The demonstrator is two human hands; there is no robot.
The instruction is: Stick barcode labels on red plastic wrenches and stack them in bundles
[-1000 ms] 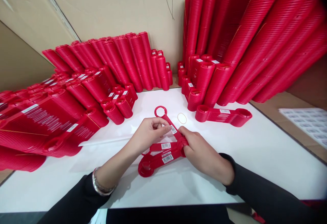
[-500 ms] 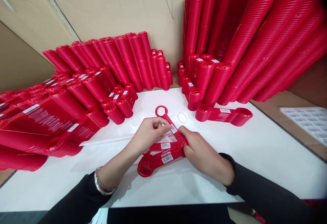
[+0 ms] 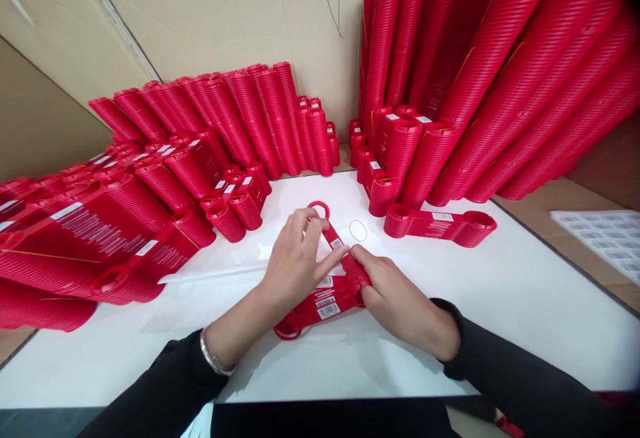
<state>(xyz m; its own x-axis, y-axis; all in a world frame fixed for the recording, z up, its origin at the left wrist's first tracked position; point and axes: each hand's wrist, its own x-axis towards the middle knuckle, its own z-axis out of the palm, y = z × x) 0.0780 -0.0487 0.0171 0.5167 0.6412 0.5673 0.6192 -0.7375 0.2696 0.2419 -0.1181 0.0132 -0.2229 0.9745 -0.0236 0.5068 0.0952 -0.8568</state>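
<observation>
My right hand (image 3: pixel 393 288) is wrapped round the stacked ring ends of several flat red plastic pieces (image 3: pixel 327 301), each with rings at its ends and a white barcode label. The pieces fan out to the left over the white table. One red piece (image 3: pixel 333 233) angles up and away, its far ring near my left fingers. Over that piece my left hand (image 3: pixel 295 251) is open, thumb stretched apart from its bent fingers. Whether the left fingertips touch the piece I cannot tell. A thin rubber band (image 3: pixel 358 231) lies just beyond my right thumb.
Banded stacks of the same red pieces (image 3: pixel 150 191) fill the left side, with taller stacks (image 3: pixel 500 91) at the right. One short stack (image 3: pixel 440 225) lies near the right hand. A label sheet (image 3: pixel 600 238) is at the far right. Cardboard (image 3: pixel 225 11) stands behind the white table (image 3: pixel 500 318).
My left hand has moved up along the angled piece, going from closed fingers near its label to thumb and fingers apart. The lower fanned pieces sit closer together. My right hand keeps its hold.
</observation>
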